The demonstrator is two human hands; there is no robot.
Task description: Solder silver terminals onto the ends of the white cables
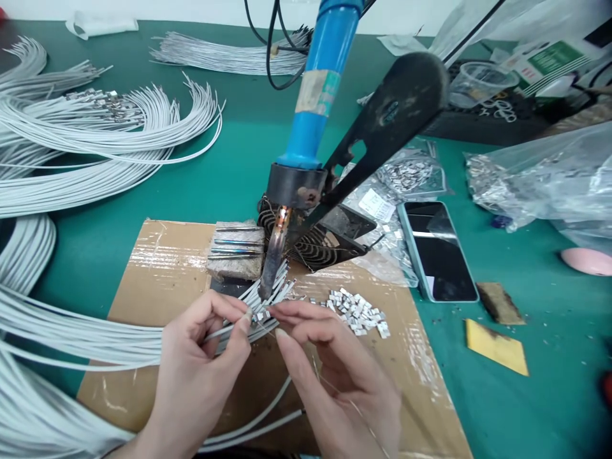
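My left hand (pixel 205 357) pinches a white cable, whose end with a small metal connector (pixel 261 316) sticks out past the fingertips. My right hand (pixel 335 376) faces it, fingers bent around a thin solder wire (pixel 366 417) that trails down across the palm; its fingertips are close to the connector. Just above both hands, the dark tip of a blue soldering iron (pixel 272 268) points down, fixed in a black stand (pixel 382 121). Behind the fingertips lie several white cable ends (pixel 282 290). A pile of small metal connectors (pixel 358 311) rests right of them.
A cardboard sheet (pixel 143 268) covers the green table (pixel 248 140). A block with metal rods (pixel 236 245) sits beside the stand's coil. White cable bundles (pixel 95 185) fill the left. On the right are a phone (pixel 440 255), a yellow sponge (pixel 497 347) and plastic bags (pixel 549 172).
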